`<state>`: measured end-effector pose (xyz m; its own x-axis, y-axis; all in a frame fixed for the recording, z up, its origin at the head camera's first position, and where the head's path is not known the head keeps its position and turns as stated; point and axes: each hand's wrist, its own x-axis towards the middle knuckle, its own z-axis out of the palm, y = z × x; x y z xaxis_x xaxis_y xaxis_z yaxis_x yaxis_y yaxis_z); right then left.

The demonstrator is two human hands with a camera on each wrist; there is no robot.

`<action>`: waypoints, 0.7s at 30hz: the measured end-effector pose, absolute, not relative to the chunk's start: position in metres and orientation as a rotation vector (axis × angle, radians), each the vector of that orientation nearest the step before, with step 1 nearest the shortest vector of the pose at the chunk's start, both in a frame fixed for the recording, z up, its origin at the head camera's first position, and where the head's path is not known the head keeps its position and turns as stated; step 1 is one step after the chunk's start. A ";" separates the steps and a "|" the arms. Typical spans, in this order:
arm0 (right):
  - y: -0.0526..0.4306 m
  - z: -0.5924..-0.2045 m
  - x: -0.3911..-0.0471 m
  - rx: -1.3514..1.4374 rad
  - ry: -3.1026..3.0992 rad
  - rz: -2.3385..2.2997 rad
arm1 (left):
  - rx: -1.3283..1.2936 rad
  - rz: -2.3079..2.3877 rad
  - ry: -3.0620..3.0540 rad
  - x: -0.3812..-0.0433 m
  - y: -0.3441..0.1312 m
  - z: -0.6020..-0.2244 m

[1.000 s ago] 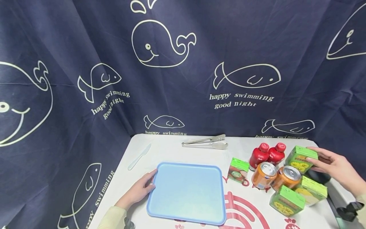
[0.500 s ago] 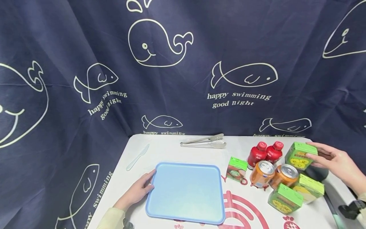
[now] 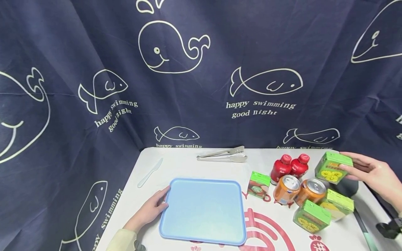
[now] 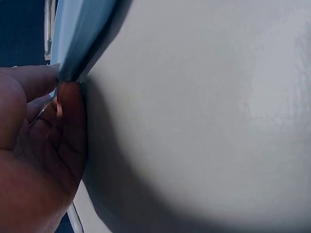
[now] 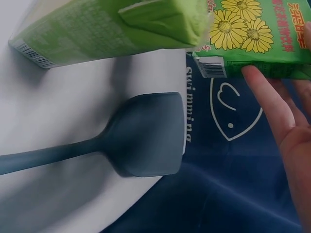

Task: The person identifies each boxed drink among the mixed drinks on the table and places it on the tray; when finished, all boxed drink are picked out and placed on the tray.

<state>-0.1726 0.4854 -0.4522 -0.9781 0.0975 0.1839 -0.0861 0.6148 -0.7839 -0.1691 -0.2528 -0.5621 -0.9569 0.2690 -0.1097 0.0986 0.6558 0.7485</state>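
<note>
My left hand (image 3: 149,211) is at the left rim of an empty light-blue tray (image 3: 204,209). In the left wrist view its thumb and fingers pinch the tray's edge (image 4: 85,39). Over at the far right, my right hand (image 3: 373,172) holds a green drink carton (image 3: 333,167) with yellow flowers, thumb on the front side. The right wrist view shows this carton (image 5: 262,29) raised beyond the table edge line, its barcode end facing the camera. A spatula (image 5: 146,136) with a dark flat head lies beneath, partly hidden by cartons in the head view.
Two red bottles (image 3: 281,169), two orange cans (image 3: 286,190) and further cartons (image 3: 312,217) cluster at the right. A brown-and-green carton (image 3: 259,184) stands between them and the tray. Metal tongs (image 3: 223,155) lie at the back, a pale knife (image 3: 150,173) at the left.
My right hand has lifted the flower carton slightly up and to the right, away from the cans, uncovering more of the spatula. My left hand stays on the tray. The head view shifts slightly.
</note>
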 end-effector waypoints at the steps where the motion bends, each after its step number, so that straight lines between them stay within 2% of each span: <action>1: 0.485 -0.451 -0.172 -0.013 -2.625 1.297 | 0.297 1.187 2.660 -0.169 -0.253 -0.562; 21: 0.472 -0.436 -0.162 0.058 -2.513 1.312 | 0.307 1.187 2.660 -0.169 -0.255 -0.564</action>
<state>-0.1619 0.4722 -0.4363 -0.9528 0.1037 0.2854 -0.1748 0.5810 -0.7949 -0.1693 -0.2550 -0.5640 -0.9557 0.2738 -0.1083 0.1023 0.6537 0.7498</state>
